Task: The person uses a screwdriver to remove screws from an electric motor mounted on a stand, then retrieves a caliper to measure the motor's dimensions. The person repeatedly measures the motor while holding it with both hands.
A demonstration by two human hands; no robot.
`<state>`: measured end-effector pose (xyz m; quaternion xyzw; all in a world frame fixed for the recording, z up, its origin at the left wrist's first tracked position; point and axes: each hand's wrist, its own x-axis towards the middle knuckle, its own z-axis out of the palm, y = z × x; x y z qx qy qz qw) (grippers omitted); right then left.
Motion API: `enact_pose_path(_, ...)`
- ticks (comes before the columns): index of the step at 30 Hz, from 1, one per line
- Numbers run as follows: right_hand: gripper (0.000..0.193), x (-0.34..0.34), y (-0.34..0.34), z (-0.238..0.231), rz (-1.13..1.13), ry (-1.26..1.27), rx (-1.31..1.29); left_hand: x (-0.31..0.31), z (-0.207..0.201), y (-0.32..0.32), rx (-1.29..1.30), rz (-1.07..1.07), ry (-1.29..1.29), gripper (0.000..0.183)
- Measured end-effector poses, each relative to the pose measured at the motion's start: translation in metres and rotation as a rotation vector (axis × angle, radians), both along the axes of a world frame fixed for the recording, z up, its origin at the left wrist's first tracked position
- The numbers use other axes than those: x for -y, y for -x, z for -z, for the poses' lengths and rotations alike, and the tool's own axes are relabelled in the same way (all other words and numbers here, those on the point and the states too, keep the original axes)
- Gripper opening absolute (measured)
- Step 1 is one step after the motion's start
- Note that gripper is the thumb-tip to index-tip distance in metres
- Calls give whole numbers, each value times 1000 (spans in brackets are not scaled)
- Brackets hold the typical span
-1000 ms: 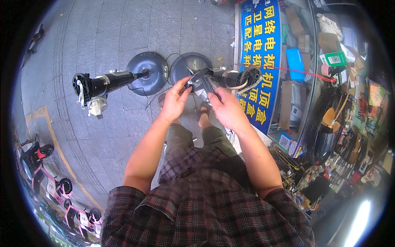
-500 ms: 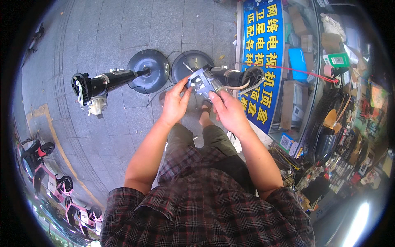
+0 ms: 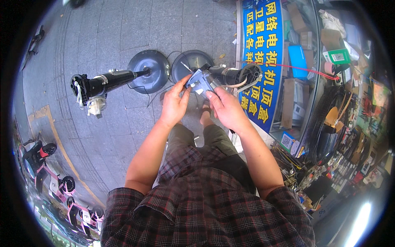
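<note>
Both hands hold a grey-blue device [image 3: 200,83] with a boxy body, a white patch on its face and a thin metal rod near its far left end; its exact kind I cannot make out. My left hand [image 3: 175,103] supports its left end with fingertips and thumb. The right end is pinched by my right hand [image 3: 226,108], thumb on top. Just beyond and partly behind it lies a black pole assembly [image 3: 224,75] reaching right from a dark round base [image 3: 187,61]. Further left, a similar pole stand [image 3: 111,79] rises from its own round base [image 3: 154,66].
Grey paving [image 3: 103,37] lies around the stands, with thin cables between them. On my right are a blue and yellow sign [image 3: 263,53] and a glass case [image 3: 300,107] of boxes and parts. Pink scooters [image 3: 61,185] are parked at lower left.
The device has tilted slightly in my hands, and my right hand has shifted a little left. A dark object has come into view at the top left edge.
</note>
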<state>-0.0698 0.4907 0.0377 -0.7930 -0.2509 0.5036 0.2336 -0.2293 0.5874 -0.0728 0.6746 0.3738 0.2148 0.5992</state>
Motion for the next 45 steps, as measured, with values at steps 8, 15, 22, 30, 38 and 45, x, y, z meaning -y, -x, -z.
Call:
enact_pose_path(8,26,5,-9,11,-9,-40,-75,1,-8,-1,-52,7,-8,42)
enact_pose_path(15,23,9,-12,14,-15,-69,-85,3,-12,-1,-57,14,-57,40)
enact_pose_path(22,22,13,-14,16,4,-90,-126,6,-17,0,-66,11,-67,40)
enact_pose_path(30,26,13,-13,14,45,-93,-191,7,-20,1,-63,-6,-126,40)
enact_pose_path(38,23,16,-12,16,69,-100,-206,7,-24,1,-55,-5,-134,41)
enact_pose_path(45,24,18,-12,16,70,-98,-212,9,-23,2,-58,-6,-132,41)
